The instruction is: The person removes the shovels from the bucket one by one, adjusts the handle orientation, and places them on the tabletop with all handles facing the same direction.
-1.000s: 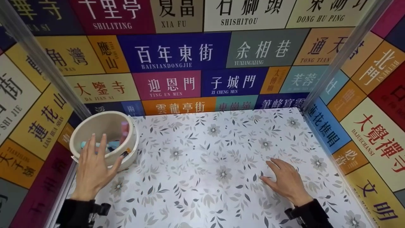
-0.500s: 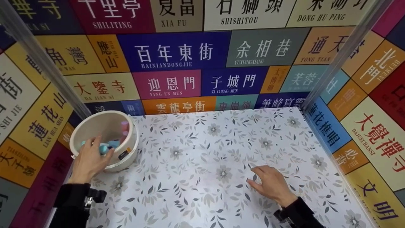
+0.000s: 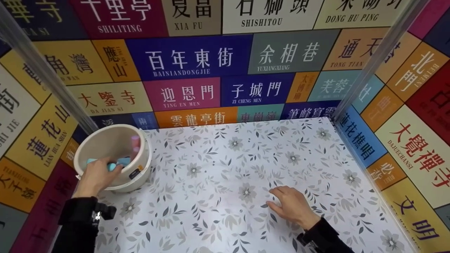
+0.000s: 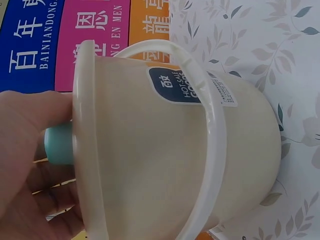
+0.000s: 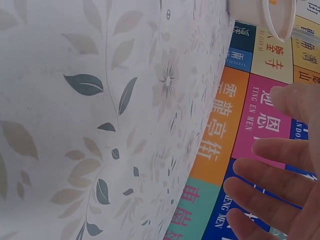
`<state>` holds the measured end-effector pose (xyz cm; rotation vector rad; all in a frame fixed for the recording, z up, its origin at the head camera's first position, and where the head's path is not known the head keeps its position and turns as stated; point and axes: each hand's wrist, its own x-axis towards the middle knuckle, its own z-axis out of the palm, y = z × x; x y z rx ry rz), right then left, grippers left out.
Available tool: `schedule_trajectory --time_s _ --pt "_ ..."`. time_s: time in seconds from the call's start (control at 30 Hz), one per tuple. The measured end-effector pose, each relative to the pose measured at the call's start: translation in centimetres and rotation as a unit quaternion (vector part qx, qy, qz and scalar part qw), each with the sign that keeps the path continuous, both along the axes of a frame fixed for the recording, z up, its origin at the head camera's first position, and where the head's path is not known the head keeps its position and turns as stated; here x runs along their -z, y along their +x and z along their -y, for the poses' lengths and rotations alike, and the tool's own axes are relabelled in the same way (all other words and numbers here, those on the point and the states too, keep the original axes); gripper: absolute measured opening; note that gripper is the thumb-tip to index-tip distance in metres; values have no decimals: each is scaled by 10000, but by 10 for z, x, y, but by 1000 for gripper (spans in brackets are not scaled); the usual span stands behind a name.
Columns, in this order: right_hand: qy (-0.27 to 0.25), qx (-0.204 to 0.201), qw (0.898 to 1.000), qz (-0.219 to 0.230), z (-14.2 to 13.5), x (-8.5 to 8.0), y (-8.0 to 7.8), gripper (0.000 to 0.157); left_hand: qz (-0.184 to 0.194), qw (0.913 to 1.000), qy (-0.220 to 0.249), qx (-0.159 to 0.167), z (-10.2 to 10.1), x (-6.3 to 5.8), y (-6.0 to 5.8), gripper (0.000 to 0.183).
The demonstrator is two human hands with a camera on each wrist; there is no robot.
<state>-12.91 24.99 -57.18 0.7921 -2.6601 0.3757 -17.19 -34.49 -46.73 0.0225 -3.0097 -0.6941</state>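
Note:
My left hand (image 3: 96,177) reaches over the near rim of a cream plastic bucket (image 3: 109,135), fingers curled down inside it. It grips a cylinder with teal ends (image 3: 111,166); its kind cannot be told, as the fingers hide most of it. In the left wrist view, one teal end (image 4: 59,144) shows between thumb and fingers, just above the rim. A blue thing (image 3: 123,161) and a pink cylindrical thing (image 3: 135,143) lie in the bucket beside the hand. My right hand (image 3: 291,206) hovers over the table with relaxed fingers, holding nothing.
The bucket has a white handle (image 4: 212,130) hanging down its side and a dark label (image 4: 177,86). It stands at the left back corner of a leaf-patterned white tabletop (image 3: 218,182). Sign-printed walls (image 3: 190,58) enclose the back and both sides.
My left hand has lowered into the bucket, its fingers going from spread to curled around the teal-ended cylinder. My right hand has moved left and slightly nearer over the table.

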Motion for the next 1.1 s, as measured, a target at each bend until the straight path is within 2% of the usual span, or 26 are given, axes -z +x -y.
schedule_trajectory --time_s 0.17,0.5,0.8,0.87,1.1 --pt "-14 -11 10000 4 1 0 1 29 61 10000 -45 44 1 -3 -2 29" --pt "-49 -68 10000 -22 1 -1 1 28 143 9996 -246 85 0 -6 -2 25" --pt "22 -59 9999 113 -1 -3 1 30 -525 9977 -298 294 -3 -4 2 18" --pt "36 -36 9999 156 -2 -4 1 30 -569 9976 -291 275 -4 -6 4 19" --pt "-37 38 9998 197 -6 -9 0 30 -209 9995 -159 160 -3 -18 5 24"
